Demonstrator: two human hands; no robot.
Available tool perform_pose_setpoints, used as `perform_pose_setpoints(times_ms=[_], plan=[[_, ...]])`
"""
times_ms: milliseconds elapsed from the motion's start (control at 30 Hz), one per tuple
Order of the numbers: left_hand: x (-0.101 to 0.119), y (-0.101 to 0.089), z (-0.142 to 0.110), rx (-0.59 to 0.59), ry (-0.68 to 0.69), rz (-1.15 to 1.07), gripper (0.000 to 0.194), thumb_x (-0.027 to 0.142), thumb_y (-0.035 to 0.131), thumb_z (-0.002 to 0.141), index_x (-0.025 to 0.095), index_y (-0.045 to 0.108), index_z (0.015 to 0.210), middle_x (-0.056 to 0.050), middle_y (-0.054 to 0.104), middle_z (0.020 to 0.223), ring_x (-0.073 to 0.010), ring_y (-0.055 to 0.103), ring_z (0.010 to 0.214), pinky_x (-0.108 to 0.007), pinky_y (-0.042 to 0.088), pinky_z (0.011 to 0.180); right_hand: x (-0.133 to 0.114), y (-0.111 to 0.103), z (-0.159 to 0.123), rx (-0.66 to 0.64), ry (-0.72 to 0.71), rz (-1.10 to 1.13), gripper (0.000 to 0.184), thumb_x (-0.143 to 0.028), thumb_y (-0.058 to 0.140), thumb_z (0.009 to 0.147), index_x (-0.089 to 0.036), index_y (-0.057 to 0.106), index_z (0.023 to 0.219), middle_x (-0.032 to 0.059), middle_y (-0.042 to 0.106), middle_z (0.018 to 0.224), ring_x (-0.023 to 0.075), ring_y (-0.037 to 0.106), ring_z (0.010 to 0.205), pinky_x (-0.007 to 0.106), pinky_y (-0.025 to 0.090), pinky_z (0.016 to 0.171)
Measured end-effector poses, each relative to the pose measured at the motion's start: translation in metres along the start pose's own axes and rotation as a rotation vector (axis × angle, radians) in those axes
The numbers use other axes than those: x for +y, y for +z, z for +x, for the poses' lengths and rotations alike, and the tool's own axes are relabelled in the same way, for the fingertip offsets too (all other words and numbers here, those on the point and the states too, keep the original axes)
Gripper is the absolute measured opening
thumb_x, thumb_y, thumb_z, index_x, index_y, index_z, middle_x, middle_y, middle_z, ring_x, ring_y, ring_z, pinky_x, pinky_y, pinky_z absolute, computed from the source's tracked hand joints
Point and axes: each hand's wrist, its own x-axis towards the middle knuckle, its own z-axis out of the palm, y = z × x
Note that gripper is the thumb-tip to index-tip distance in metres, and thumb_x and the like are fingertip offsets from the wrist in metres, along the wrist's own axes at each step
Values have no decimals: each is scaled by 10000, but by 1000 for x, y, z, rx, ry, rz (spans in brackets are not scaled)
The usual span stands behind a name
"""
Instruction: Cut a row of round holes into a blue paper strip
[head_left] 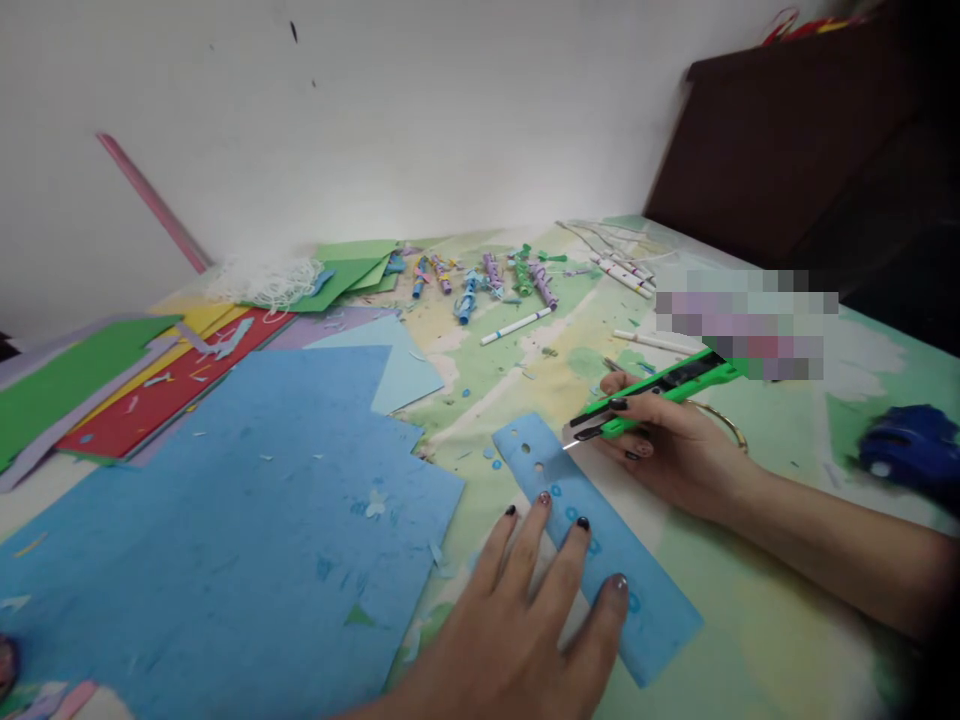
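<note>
My right hand (675,450) is closed around a green utility knife (660,390). Its thin blade sticks out over the upper part of a blue foam strip (660,625); whether the tip touches the strip I cannot tell. Some cut-out holes run along the strip's far end, and several small drawn circles follow towards the near end. Spread fingers of my left hand (525,610) rest on the strip's left side, holding nothing. Small blue cut-out bits (489,454) lie just left of the strip.
A large blue sheet (300,540) covers the left side. Red (180,385) and green sheets (82,375) lie beyond it, near white string (277,277). Decorated paper rolls (466,297) and markers (517,326) lie at the back. A dark blue tape dispenser-like object (911,445) sits at right.
</note>
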Motion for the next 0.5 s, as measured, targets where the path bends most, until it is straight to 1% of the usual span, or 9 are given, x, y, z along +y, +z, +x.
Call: perform_pose_setpoints(times_ms=[67, 100, 133, 167, 233, 300, 367, 433, 500], plan=[[0, 3, 0, 36, -16, 13, 337, 214, 457, 877, 201, 529, 1206, -186, 580, 1192, -419, 521, 1112, -543, 466, 823, -3, 0, 3, -80, 52, -4, 131, -236, 519, 710, -210, 592, 815, -54, 345, 485, 92, 316, 417, 255, 319, 453], [-1, 5, 0, 51, -18, 19, 332, 216, 460, 878, 211, 532, 1203, -181, 585, 1186, -414, 527, 1107, -535, 469, 823, -4, 0, 4, -133, 73, -12, 180, -258, 484, 728, -202, 610, 842, -41, 367, 464, 114, 378, 429, 277, 365, 484], [-1, 7, 0, 60, -17, 23, 330, 221, 467, 879, 217, 533, 1203, -177, 586, 1188, -408, 529, 1109, -528, 469, 830, -5, 0, 4, -186, 89, -25, 232, -286, 452, 750, -195, 623, 879, -18, 421, 470, 142, 453, 468, 303, 408, 527], [-1, 8, -1, 65, -11, 24, 332, 230, 477, 879, 219, 531, 1206, -175, 583, 1194, -402, 526, 1116, -523, 465, 841, -5, 0, 4, -236, 99, -41, 281, -321, 425, 777, -193, 626, 927, 13, 506, 523, 173, 526, 535, 331, 440, 576], [-2, 9, -2, 68, -2, 29, 347, 243, 506, 871, 219, 523, 1217, -174, 576, 1206, -394, 515, 1134, -520, 450, 865, -5, -1, 4, -316, 104, -78, 358, -414, 387, 835, -214, 599, 1041, 72, 648, 767, 221, 614, 708, 367, 470, 658], [-3, 9, -3, 68, -6, 40, 367, 263, 526, 864, 228, 513, 1229, -166, 572, 1217, -383, 506, 1149, -512, 443, 881, -4, -2, 4, -372, 90, -121, 401, -495, 401, 854, -243, 558, 1123, 89, 662, 986, 229, 630, 809, 370, 481, 699], [-3, 8, -3, 66, -12, 53, 374, 285, 525, 863, 241, 511, 1234, -153, 576, 1216, -372, 508, 1150, -502, 447, 880, -4, -3, 2, -382, 44, -211, 366, -470, 524, 820, -260, 552, 1119, 78, 663, 1023, 218, 631, 833, 341, 488, 701], [-3, 8, -3, 66, -16, 58, 367, 292, 512, 866, 246, 520, 1230, -141, 584, 1204, -375, 521, 1132, -500, 455, 868, -6, -2, 0, -329, -19, -383, 294, -346, 663, 745, -252, 588, 1013, 51, 682, 936, 204, 634, 810, 289, 487, 661], [-3, 8, -2, 81, -20, 53, 360, 282, 502, 869, 244, 526, 1227, -142, 591, 1189, -377, 531, 1118, -500, 453, 867, -9, 0, -2, -287, -74, -575, 216, -262, 701, 709, -231, 612, 903, 28, 685, 839, 184, 636, 755, 245, 478, 605]])
